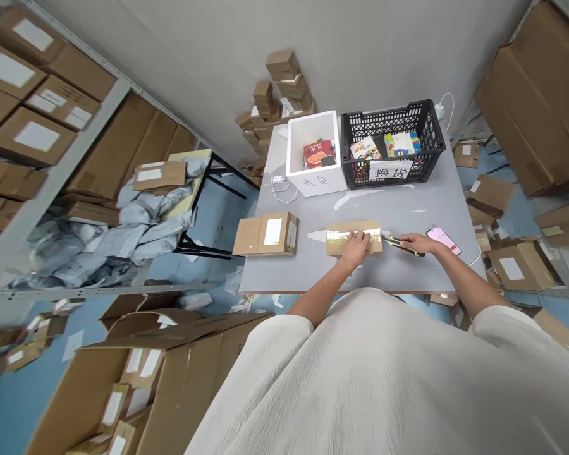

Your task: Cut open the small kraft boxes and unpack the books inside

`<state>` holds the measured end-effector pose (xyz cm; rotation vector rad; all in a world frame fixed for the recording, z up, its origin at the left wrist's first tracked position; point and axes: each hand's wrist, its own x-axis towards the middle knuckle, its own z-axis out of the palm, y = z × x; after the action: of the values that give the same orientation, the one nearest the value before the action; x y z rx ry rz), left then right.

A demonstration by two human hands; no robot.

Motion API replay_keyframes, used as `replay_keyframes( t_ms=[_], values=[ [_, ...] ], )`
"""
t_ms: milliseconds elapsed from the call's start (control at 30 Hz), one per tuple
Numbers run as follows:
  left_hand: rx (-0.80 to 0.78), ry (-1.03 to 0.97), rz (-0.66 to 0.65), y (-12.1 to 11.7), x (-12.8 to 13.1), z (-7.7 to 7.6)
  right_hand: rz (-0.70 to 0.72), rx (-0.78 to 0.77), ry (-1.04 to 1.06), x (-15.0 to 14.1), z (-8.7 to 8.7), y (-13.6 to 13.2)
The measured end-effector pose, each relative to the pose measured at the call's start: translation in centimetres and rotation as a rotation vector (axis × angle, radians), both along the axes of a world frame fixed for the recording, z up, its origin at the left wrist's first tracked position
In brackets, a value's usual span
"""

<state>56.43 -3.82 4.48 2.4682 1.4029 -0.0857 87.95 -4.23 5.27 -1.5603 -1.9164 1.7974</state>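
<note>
Two hands work at the near edge of the grey desk (398, 208). The left hand (355, 248) lies on a flat cardboard mailer (346, 239) banded with shiny tape, its grip narrow, fingers curled down over the taped face. The right hand (420, 243) has a closed grip around a yellow-and-black utility knife (403, 246), whose blade end sits just beside the mailer's right end; whether it touches, I cannot tell.

Near the desk's right edge, just past the right hand, lies a phone (443, 241) with a pink screen. Toward the desk's left edge sits a second cardboard mailer (265, 234) with a white label. At the desk's far edge stand a white foam box (317, 183) holding books and a black plastic crate (391, 120) holding more books, with a handwritten paper sign (390, 169) on its front. A white charging cable (284, 188) lies on the desk beside the foam box. Left of the desk, grey mailing bags (123, 234) are heaped by cartons on metal shelving (52, 189).
</note>
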Motion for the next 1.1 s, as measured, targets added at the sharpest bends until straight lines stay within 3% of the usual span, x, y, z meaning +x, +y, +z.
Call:
replay_keyframes(
  t_ms=[100, 200, 467, 600, 767, 967, 1100],
  values=[
    [-0.009, 0.001, -0.004, 0.0, 0.0, 0.3, -0.011, -0.022, 0.008, 0.1, -0.1, -1.3],
    [-0.031, -0.015, -0.007, -0.1, -0.2, 0.7, -0.108, 0.003, 0.029, 0.4, -0.2, -2.7],
    [0.027, -0.139, 0.140, 2.1, -0.1, 1.5, -0.380, 0.105, 0.018, 0.6, 0.0, -5.2],
    [0.025, -0.111, 0.141, 3.3, 0.5, 1.4, -0.322, 0.293, -0.094, -0.5, 1.4, -5.3],
    [0.009, -0.075, 0.057, 3.6, 1.1, 1.0, -0.128, 0.562, -0.290, -1.2, 1.8, -5.0],
    [-0.040, -0.043, 0.058, 4.4, 1.3, 0.7, -0.031, 0.647, -0.420, -1.4, 0.9, -4.4],
    [0.011, -0.080, 0.032, 3.5, 1.3, 0.3, -0.045, 0.629, -0.412, -1.4, 0.5, -4.3]
  ],
)
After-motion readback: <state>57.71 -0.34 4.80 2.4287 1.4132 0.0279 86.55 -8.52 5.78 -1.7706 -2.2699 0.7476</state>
